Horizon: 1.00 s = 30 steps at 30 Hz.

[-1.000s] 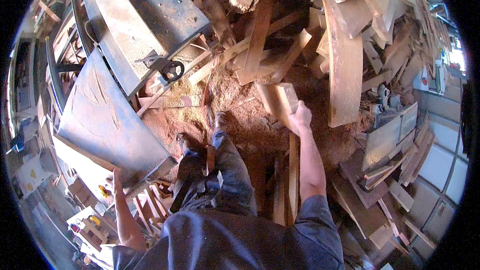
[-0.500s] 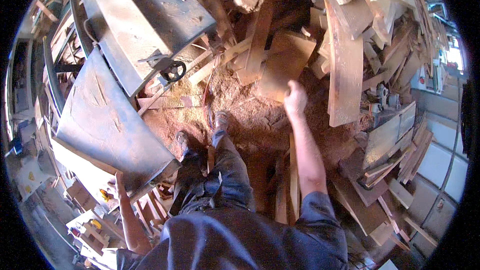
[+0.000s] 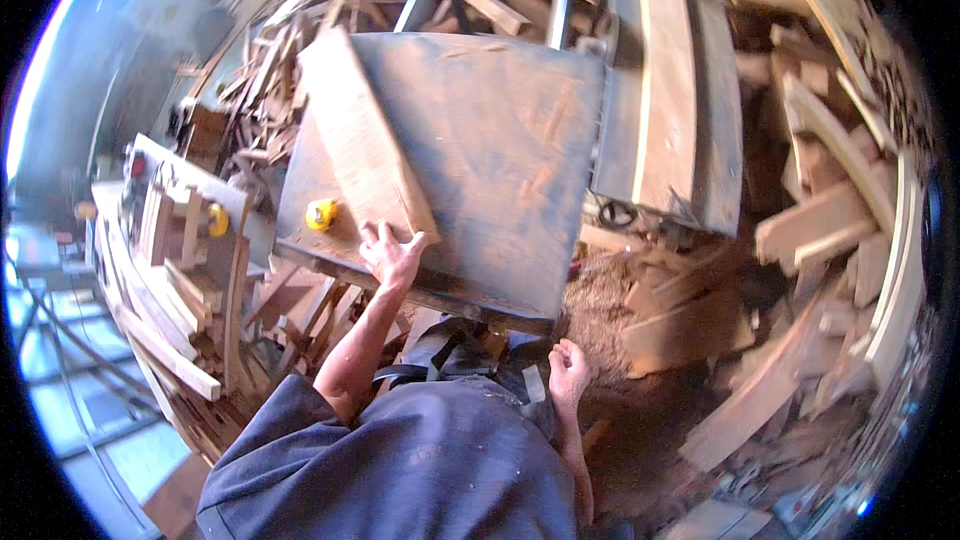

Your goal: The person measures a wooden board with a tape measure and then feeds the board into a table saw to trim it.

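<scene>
In the head view, the pale wooden board (image 3: 365, 140) lies aslant across the left part of a blue-grey table (image 3: 490, 150). The board is long, flat and straight-edged, with a smooth, lightly grained face; its far end reaches the table's far left corner and its near end lies close to the near edge. The left hand (image 3: 388, 255) has its fingers spread on that near end, touching it; I cannot tell whether it grips. The right hand (image 3: 568, 372) is well apart from the left, just off the table's near right corner, its fingers curled loosely in toward the palm.

A rounded yellow tape measure (image 3: 320, 214) rests on the table beside the board; any marking on it is too small to read. The table top looks like metal, broad and four-sided, streaked with brown dust. To its right, a second table (image 3: 715, 140) bears a long, narrow plank (image 3: 667, 90), with a dark round handwheel (image 3: 616, 213) at its near end. Crumbly brown sawdust (image 3: 597, 308) covers the floor near the right hand, and rough, angular offcuts (image 3: 820, 230) are heaped farther right.
</scene>
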Available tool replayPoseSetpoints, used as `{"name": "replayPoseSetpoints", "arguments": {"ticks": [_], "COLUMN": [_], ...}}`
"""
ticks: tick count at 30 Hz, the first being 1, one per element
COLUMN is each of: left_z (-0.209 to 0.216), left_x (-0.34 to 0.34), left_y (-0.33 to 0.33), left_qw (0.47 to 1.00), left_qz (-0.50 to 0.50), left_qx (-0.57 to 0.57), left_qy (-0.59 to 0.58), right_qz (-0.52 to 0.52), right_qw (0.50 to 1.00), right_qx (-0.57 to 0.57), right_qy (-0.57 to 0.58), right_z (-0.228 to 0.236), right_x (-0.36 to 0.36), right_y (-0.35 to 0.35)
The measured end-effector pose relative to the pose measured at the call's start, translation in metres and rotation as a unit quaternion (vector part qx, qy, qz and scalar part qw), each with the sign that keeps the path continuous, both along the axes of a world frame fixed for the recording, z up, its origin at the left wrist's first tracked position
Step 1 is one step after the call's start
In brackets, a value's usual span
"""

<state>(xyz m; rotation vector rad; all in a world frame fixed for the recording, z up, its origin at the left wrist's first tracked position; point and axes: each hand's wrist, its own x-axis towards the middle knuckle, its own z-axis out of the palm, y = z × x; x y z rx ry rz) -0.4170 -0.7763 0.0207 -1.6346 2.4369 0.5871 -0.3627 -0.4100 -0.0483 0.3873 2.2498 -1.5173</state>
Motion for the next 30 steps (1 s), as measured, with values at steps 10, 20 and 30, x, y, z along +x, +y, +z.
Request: {"name": "replayPoseSetpoints", "arguments": {"ticks": [10,20,30], "left_z": [-0.071,-0.019,-0.011], "left_x": [0.052,0.148,0.313], "left_y": [-0.009,-0.082,-0.050], "left_qw": [0.957,0.860,0.981], "left_qz": [0.006,0.157,0.131], "left_qx": [-0.012,0.098,-0.044], "left_qy": [0.290,0.475,0.135], "right_qz": [0.335,0.448,0.487], "right_qw": [0.936,0.860,0.764], "right_qx": [0.061,0.182,0.378], "right_qy": [0.089,0.162,0.190], "right_z": [0.069,0.064,0.058], "right_x": [-0.107,-0.095,-0.066], "right_y": [-0.190,-0.298,-0.356]}}
